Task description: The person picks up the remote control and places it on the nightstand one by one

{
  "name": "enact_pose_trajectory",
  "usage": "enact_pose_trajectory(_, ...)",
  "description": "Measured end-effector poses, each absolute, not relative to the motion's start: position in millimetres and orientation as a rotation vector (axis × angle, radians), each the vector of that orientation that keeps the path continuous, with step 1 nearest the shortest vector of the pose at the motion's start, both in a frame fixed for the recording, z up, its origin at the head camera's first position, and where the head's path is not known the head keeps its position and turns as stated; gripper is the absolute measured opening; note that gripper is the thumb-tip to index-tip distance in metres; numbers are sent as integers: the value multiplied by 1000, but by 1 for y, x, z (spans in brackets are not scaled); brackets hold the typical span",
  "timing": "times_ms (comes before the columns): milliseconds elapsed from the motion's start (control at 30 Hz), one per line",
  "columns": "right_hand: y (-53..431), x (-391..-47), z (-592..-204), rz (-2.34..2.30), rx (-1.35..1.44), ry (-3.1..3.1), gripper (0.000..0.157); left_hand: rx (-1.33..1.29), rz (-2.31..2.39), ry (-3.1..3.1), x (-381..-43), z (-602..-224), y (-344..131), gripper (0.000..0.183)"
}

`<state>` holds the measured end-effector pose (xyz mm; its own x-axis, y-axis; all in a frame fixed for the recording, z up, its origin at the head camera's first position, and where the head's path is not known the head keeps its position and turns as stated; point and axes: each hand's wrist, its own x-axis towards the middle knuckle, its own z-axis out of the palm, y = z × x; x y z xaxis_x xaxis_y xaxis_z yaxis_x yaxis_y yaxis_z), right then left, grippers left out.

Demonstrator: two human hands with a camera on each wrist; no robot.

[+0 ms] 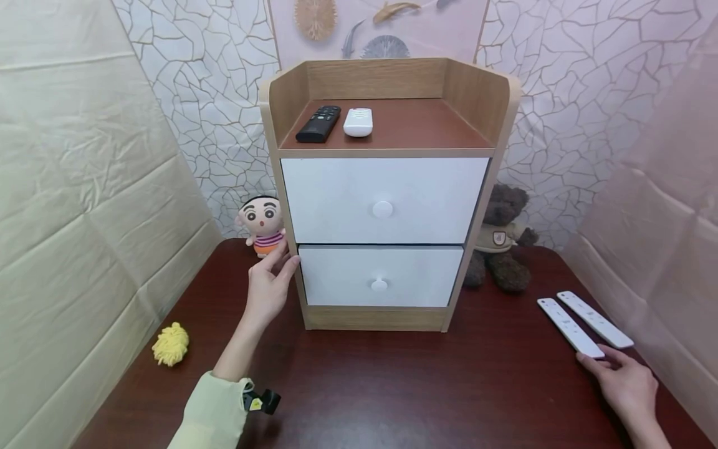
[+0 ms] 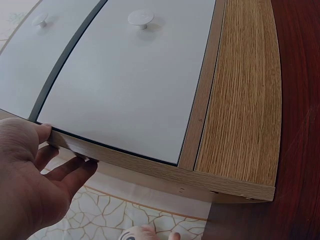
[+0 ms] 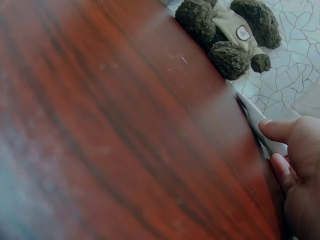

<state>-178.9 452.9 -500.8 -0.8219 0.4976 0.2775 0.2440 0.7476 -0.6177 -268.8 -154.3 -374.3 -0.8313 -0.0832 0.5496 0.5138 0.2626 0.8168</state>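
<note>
A small wooden cabinet (image 1: pixel 387 318) with two white drawers stands in the middle of the table; both drawers look closed. My left hand (image 1: pixel 268 290) grips its left side edge, thumb on the front edge and fingers against the outer side, as the left wrist view shows. At the table's right, my right hand (image 1: pixel 628 380) pinches the near end of a slim white remote control (image 1: pixel 571 327), thumb on top and fingers beneath. Beside it lies a second white remote (image 1: pixel 596 319). On the cabinet top sit a black remote (image 1: pixel 318 125) and a short white remote (image 1: pixel 358 122).
A boy doll (image 1: pixel 262 221) stands behind the cabinet's left side, and a brown teddy bear (image 1: pixel 503 240) sits behind its right. A yellow fluffy ball (image 1: pixel 171 344) lies at the table's left edge. Cloth-covered walls (image 1: pixel 84 206) flank the table (image 1: pixel 381 386).
</note>
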Motion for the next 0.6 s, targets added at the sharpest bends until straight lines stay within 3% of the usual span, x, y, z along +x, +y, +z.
enact_pose_trajectory(600, 450, -174, -500, 891, -645, -2423, 49, -390, -1618, -2060, -267, -374, -154, 49)
